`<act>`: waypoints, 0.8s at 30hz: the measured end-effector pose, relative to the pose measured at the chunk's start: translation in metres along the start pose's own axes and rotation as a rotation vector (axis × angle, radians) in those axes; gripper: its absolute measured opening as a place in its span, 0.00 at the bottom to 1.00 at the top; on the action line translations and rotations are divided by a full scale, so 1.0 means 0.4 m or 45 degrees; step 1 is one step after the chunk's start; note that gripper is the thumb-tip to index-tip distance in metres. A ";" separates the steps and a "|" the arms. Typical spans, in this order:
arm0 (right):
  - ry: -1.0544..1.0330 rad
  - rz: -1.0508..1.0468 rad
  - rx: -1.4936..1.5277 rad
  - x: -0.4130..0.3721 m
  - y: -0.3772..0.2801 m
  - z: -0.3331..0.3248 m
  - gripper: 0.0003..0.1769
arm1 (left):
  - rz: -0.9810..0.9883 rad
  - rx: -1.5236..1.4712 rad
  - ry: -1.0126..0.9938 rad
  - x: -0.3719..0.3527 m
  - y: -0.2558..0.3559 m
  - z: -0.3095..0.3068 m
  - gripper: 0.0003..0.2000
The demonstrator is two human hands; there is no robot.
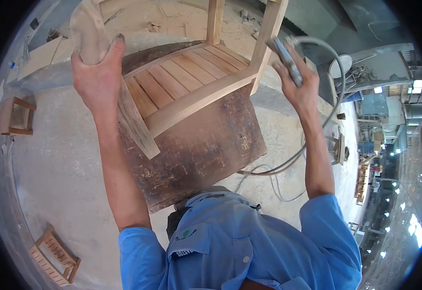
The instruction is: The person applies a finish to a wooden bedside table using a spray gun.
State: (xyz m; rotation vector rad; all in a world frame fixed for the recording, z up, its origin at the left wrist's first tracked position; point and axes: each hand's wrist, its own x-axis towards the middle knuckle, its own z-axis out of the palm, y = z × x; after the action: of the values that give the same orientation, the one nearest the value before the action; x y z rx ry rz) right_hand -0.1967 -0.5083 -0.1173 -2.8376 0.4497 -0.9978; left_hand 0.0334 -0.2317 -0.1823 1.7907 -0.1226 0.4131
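Observation:
A wooden chair (189,99) with a slatted seat rests tilted on a worn brown work table (206,145). My left hand (97,79) is wrapped round the curved end of the chair's armrest (89,34), thumb pointing up. At the right, beside a post of the chair, my right hand (300,82) grips a flat grey hand tool that looks like an air sander (287,62). A hose (335,63) loops from it down past my right forearm. The sander appears apart from the wood; its underside is hard to make out.
The hose trails to coils on the concrete floor (283,169) right of the table. A small wooden frame (16,116) and a slatted wooden piece (55,256) stand at the left. Dust and scraps lie beyond the chair. A round fan-like object (341,66) is at the right.

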 end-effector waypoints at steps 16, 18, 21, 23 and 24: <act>-0.388 0.375 -0.180 -0.250 -0.121 -0.123 0.34 | -0.021 -0.108 -0.032 -0.019 0.013 -0.004 0.34; -0.417 0.394 -0.165 -0.279 -0.125 -0.135 0.34 | 0.042 -0.049 -0.013 -0.004 0.000 0.016 0.33; -0.378 0.383 -0.114 -0.310 -0.130 -0.156 0.34 | 0.121 -0.092 -0.086 0.025 -0.011 0.021 0.32; -0.268 0.332 -0.031 -0.344 -0.106 -0.170 0.33 | 0.215 -0.142 -0.163 0.040 -0.007 0.037 0.31; -0.278 0.345 -0.020 -0.364 -0.086 -0.173 0.32 | 0.267 -0.150 -0.193 0.051 -0.014 0.052 0.30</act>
State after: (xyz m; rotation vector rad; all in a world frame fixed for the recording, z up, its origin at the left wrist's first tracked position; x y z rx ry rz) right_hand -0.3399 -0.4307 -0.1434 -2.7570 0.7916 -0.6311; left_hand 0.0584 -0.2475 -0.1846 1.6972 -0.4354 0.4102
